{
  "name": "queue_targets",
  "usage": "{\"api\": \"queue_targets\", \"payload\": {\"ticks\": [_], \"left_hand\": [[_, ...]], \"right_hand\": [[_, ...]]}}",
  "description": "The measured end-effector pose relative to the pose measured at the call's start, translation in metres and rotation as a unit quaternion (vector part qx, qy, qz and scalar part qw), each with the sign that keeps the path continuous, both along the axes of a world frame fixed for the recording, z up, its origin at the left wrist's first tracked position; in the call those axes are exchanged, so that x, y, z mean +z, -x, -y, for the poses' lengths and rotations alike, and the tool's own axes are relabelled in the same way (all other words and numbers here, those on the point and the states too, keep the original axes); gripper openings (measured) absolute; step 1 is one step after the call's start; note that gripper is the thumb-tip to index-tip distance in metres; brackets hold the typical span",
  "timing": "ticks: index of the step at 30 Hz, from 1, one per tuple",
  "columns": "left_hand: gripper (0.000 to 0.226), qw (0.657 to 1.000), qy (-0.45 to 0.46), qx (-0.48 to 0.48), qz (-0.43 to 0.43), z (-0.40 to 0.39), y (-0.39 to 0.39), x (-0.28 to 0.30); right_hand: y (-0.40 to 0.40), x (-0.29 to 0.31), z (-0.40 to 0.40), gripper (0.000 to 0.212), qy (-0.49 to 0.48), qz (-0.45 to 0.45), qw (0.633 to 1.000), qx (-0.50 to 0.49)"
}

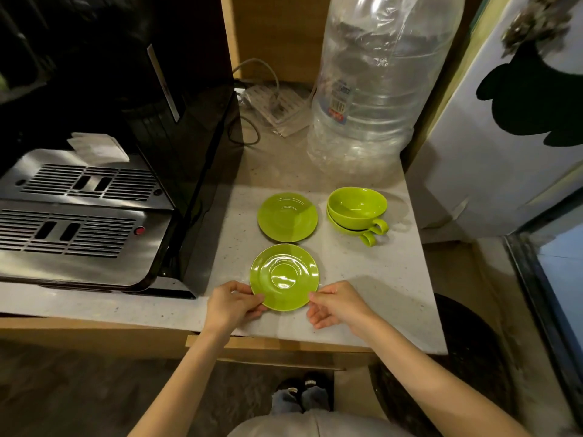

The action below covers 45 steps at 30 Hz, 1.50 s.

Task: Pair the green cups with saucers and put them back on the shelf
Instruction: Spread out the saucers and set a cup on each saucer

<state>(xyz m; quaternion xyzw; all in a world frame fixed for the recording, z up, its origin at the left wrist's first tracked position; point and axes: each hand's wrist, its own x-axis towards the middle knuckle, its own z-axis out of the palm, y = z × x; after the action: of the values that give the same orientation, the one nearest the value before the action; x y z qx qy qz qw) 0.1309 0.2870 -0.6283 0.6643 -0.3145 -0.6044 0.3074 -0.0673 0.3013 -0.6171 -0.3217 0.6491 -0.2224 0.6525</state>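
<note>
Two green saucers lie on the white speckled counter. The near saucer is at the front, and my left hand pinches its left rim while my right hand touches its right rim with the fingertips. The far saucer lies flat just behind it, untouched. To the right of the far saucer two green cups stand nested one inside the other, their handles pointing toward me and to the right.
A black coffee machine with steel drip trays fills the left side. A large clear water bottle stands behind the cups, a power strip and cables beside it. The counter's right edge drops off next to a white panel.
</note>
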Motion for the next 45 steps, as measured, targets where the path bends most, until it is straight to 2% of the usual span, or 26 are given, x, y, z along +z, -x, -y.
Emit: {"api": "queue_targets", "payload": {"ticks": [13,18,21,23,25,31,36,38,40,43,45], "left_hand": [[0.019,0.997,0.012,-0.016,0.069,0.022,0.005,-0.001],[0.02,0.986,0.039,-0.057,0.152,0.027,0.006,-0.001],[0.022,0.963,0.032,-0.144,0.228,0.036,0.006,0.012],[0.027,0.923,0.03,-0.207,0.323,0.044,0.009,0.029],[0.031,0.888,0.065,-0.233,0.391,0.054,0.014,0.044],[0.028,0.879,0.165,-0.304,0.329,0.085,0.047,0.069],[0.036,0.885,0.271,-0.298,0.234,0.104,0.082,0.073],[0.051,0.885,0.296,-0.29,0.212,0.113,0.095,0.069],[0.071,0.876,0.306,-0.299,0.221,0.119,0.107,0.063],[0.088,0.875,0.291,-0.309,0.232,0.124,0.122,0.055],[0.089,0.875,0.276,-0.314,0.244,0.125,0.13,0.049]], "right_hand": [[0.002,-0.006,0.021,0.022,0.007,-0.009,1.0,-0.015],[0.008,-0.009,0.026,0.022,0.008,-0.009,1.0,-0.011],[0.012,-0.01,0.029,0.026,0.003,-0.026,1.0,0.007],[0.016,-0.009,0.034,0.029,0.007,-0.045,0.999,0.017],[0.02,-0.003,0.039,0.028,0.023,-0.06,0.998,0.01],[0.034,0.03,0.054,0.008,0.129,-0.037,0.991,0.0],[0.06,0.066,0.064,0.009,0.293,-0.058,0.952,-0.061],[0.076,0.068,0.07,0.011,0.336,-0.102,0.93,-0.111],[0.092,0.059,0.077,0.003,0.342,-0.184,0.909,-0.152],[0.11,0.039,0.083,0.021,0.28,-0.312,0.898,-0.135],[0.117,0.029,0.085,0.026,0.245,-0.332,0.904,-0.116]]}}
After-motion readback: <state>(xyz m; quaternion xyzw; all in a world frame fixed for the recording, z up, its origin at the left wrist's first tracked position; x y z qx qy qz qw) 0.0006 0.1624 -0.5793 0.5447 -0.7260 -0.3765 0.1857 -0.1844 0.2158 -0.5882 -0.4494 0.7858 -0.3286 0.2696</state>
